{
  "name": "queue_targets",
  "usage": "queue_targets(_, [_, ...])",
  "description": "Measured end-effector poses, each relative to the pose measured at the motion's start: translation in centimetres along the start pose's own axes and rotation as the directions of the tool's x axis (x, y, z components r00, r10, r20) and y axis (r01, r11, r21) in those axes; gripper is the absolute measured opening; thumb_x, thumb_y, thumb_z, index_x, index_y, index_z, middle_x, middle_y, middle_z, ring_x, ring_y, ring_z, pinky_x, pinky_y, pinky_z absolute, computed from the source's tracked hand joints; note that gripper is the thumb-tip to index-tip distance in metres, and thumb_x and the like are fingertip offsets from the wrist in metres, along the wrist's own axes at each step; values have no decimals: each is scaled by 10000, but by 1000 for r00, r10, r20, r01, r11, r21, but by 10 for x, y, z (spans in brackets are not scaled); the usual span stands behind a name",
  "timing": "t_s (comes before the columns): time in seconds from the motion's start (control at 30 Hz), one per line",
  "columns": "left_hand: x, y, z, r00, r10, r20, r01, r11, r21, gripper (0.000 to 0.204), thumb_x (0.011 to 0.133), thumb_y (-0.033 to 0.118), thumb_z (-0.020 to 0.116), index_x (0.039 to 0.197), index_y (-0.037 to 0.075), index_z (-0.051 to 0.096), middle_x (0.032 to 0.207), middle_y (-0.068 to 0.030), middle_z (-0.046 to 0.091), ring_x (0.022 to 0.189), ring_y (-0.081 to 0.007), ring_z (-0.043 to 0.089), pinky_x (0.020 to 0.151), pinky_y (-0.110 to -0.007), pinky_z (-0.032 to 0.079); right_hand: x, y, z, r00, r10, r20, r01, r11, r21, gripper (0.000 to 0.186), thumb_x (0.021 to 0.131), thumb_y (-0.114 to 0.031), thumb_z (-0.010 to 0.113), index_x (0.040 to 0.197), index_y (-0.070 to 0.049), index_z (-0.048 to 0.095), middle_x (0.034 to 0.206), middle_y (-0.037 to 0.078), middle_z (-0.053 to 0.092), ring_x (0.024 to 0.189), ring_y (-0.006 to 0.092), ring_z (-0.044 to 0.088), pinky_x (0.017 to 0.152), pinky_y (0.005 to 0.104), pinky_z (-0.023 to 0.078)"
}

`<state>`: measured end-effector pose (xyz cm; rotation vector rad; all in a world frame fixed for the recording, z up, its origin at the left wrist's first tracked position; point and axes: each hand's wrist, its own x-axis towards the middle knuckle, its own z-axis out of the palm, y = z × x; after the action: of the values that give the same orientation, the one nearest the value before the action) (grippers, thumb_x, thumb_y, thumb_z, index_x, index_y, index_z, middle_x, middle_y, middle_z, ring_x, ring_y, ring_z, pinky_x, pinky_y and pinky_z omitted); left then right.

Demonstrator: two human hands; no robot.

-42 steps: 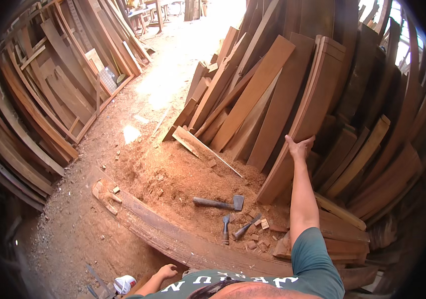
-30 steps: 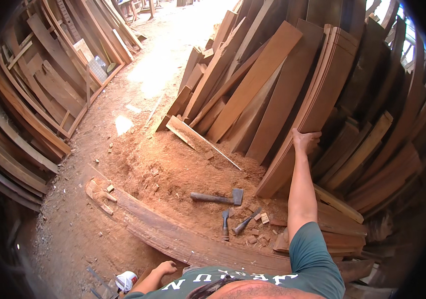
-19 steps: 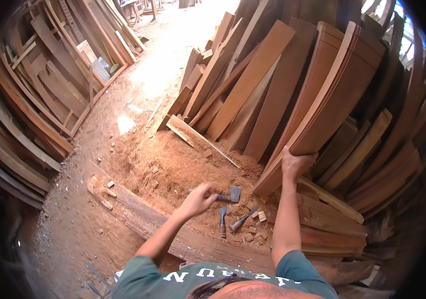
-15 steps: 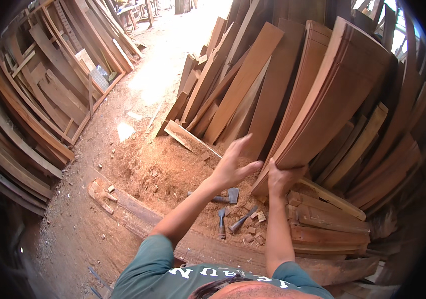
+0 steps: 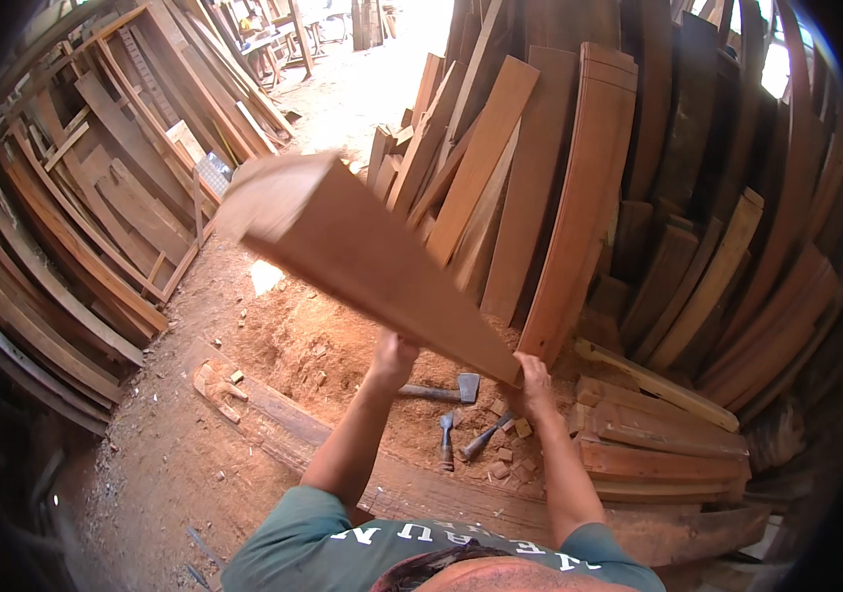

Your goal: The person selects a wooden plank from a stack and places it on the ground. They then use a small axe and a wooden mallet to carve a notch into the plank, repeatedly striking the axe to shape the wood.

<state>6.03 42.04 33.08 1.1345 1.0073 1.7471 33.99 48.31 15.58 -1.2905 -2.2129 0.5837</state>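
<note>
A long, thick brown wooden plank (image 5: pixel 372 261) slants across in front of me, its blurred far end raised toward the upper left. My left hand (image 5: pixel 397 357) is closed under its lower edge at about mid-length; most of those fingers are hidden behind the wood. At the near right end, my right hand (image 5: pixel 532 383) grips the plank. Below the plank, on the sawdust, lie an axe-like tool (image 5: pixel 441 392) with a flat blade, a chisel (image 5: pixel 447 441) and a second chisel (image 5: pixel 486 437).
Another grooved board (image 5: pixel 579 197) leans upright on the right among several boards. A thick beam (image 5: pixel 283 424) lies before me, with a wooden hand plane (image 5: pixel 219 392) on its left end. Stacked planks (image 5: pixel 663 464) lie at right. More boards (image 5: pixel 96 217) lean along the left.
The plank has swung from upright on the right over to the upper left. My left hand, open and free before, now grips its underside. My right hand keeps hold of the lower end.
</note>
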Motion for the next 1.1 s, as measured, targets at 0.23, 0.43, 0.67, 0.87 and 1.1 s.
queue_targets(0.23, [-79, 4, -93, 999, 40, -35, -49, 956, -289, 788, 986, 611, 611, 1481, 23, 440, 1406, -182, 563, 1333, -309, 539, 1152, -483, 422, 5, -20, 34, 980, -186, 73, 187, 982, -5, 376, 792, -257, 873, 1085, -85, 714, 1070, 146, 723, 1002, 357, 704, 896, 488, 533])
queue_targets(0.43, [-157, -11, -171, 882, -100, -460, -212, 787, -579, 855, 849, 709, 702, 1410, 78, 566, 1342, -97, 637, 1288, -297, 580, 1114, -507, 443, 34, -95, 25, 733, -191, 653, 395, 901, -180, 318, 755, -291, 782, 995, -91, 722, 975, 129, 757, 984, 309, 722, 884, 462, 532])
queue_targets(0.67, [-225, 27, -234, 822, -285, -494, -124, 756, -642, 762, 911, 681, 668, 1416, 116, 585, 1404, -88, 625, 1320, -318, 558, 1123, -554, 419, -16, -167, 7, 636, -196, 746, 441, 886, -144, 358, 734, -359, 795, 906, -63, 690, 928, 169, 753, 970, 348, 728, 907, 502, 499])
queue_targets(0.87, [-318, -54, -251, 606, -572, -553, 61, 726, -685, 716, 893, 483, 804, 1434, 75, 571, 1455, -100, 594, 1396, -321, 487, 1187, -575, 352, -91, -156, 0, 600, 7, 800, 192, 970, -152, 577, 730, -558, 846, 921, -34, 696, 934, 215, 743, 961, 406, 711, 816, 496, 554])
queue_targets(1.1, [-376, -118, -189, 388, -795, -466, 357, 596, -719, 863, 882, 519, 807, 1518, 46, 465, 1508, -143, 530, 1426, -364, 447, 1184, -580, 369, -185, -84, 11, 369, 320, 873, -182, 945, -270, 608, 746, -530, 850, 1047, -13, 744, 1080, 234, 749, 1046, 386, 716, 877, 469, 563])
